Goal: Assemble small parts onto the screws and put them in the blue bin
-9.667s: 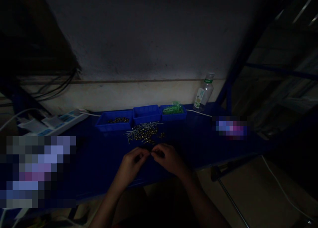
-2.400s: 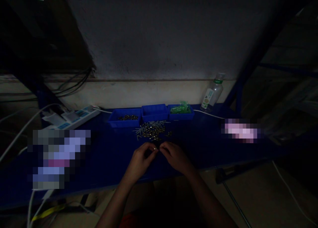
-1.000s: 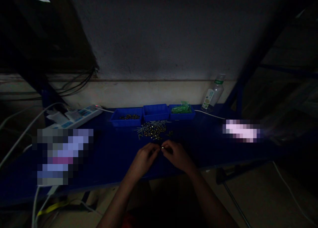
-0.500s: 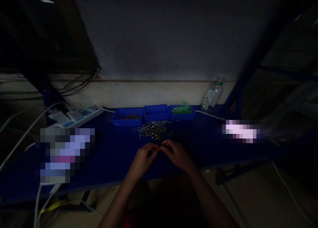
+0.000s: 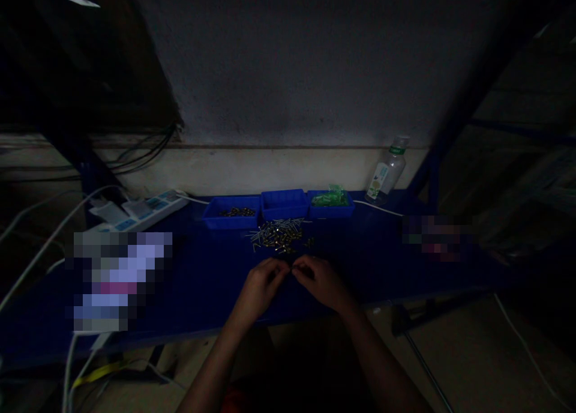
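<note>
Honestly, I'd call this fiddly fingertip work; left hand (image 5: 260,282) and right hand (image 5: 322,278) pinched nearly closed, can't tell if on anything; metal pile (image 5: 281,237) sits between them and middle bin (image 5: 285,211). Next needs steadiness, probably.

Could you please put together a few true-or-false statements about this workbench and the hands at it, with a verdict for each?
1. Three blue trays stand in a row beyond the pile of metal pieces. True.
2. The green packets lie in the leftmost tray. False: the green packets are in the rightmost tray.
3. The left hand and the right hand are close together, nearer the camera than the pile. True.
4. The clear bottle stands to the left of the trays. False: the clear bottle stands to their right, near the wall.
5. The leftmost tray holds small metal parts. True.
</note>
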`<action>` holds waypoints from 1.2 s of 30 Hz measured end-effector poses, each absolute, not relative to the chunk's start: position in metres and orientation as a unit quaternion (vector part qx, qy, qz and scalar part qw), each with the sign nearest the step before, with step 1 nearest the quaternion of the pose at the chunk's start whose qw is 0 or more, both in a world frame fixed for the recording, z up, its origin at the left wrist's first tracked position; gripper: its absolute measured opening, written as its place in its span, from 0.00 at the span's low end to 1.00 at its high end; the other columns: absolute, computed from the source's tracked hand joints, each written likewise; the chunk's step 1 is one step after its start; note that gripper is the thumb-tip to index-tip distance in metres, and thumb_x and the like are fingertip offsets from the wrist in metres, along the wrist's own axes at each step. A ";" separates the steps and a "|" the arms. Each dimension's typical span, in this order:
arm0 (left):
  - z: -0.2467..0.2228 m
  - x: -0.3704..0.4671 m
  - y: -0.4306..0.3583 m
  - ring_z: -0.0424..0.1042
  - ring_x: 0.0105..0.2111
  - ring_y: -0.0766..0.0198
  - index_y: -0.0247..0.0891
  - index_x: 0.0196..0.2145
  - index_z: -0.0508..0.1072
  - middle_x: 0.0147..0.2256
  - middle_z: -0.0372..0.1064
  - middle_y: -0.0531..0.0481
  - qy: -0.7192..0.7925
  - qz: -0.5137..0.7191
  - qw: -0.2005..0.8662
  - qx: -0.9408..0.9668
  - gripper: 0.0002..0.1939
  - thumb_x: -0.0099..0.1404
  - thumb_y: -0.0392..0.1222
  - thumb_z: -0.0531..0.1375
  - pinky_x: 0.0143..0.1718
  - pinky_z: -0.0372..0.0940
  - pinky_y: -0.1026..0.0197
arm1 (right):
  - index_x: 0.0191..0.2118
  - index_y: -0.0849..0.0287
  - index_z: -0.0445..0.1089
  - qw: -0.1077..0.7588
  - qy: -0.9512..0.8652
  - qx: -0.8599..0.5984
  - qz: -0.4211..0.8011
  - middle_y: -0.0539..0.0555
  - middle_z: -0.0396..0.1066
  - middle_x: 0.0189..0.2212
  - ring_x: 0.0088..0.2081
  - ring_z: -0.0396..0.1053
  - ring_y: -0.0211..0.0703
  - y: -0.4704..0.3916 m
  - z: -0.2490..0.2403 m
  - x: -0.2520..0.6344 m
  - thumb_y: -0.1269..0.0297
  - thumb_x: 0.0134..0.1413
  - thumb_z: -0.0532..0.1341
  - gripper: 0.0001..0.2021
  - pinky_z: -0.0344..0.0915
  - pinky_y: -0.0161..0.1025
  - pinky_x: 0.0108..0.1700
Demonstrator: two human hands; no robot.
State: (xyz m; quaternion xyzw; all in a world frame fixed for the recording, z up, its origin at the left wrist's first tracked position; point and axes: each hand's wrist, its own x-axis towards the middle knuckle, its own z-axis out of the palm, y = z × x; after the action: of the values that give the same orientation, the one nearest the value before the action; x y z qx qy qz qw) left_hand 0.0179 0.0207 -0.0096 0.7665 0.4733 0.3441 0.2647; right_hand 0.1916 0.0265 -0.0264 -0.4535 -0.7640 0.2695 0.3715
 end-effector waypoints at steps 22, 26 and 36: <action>-0.008 0.021 0.019 0.69 0.34 0.62 0.38 0.35 0.70 0.34 0.69 0.48 0.468 0.303 0.254 0.790 0.10 0.65 0.43 0.50 0.37 0.61 0.63 | 0.40 0.56 0.68 0.403 -0.746 -0.443 0.291 0.51 0.72 0.35 0.37 0.70 0.39 0.026 -0.027 0.192 0.64 0.56 0.57 0.07 0.63 0.36 0.41; -0.009 0.020 0.021 0.69 0.35 0.62 0.38 0.35 0.71 0.34 0.70 0.48 0.463 0.298 0.260 0.793 0.11 0.64 0.44 0.52 0.38 0.62 0.63 | 0.40 0.56 0.68 0.408 -0.747 -0.434 0.294 0.51 0.72 0.35 0.37 0.70 0.38 0.026 -0.026 0.192 0.63 0.56 0.57 0.07 0.63 0.35 0.41; -0.008 0.018 0.021 0.69 0.35 0.62 0.38 0.33 0.73 0.34 0.70 0.48 0.454 0.291 0.269 0.798 0.11 0.64 0.42 0.52 0.37 0.62 0.63 | 0.39 0.56 0.69 0.406 -0.745 -0.440 0.293 0.51 0.72 0.33 0.35 0.70 0.38 0.027 -0.028 0.191 0.61 0.55 0.58 0.08 0.63 0.34 0.38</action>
State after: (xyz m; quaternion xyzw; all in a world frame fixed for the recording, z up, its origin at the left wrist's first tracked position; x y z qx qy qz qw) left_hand 0.0184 0.0214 -0.0079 0.7982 0.4538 0.2905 0.2692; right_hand 0.1912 0.0266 -0.0280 -0.4401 -0.7450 0.2934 0.4065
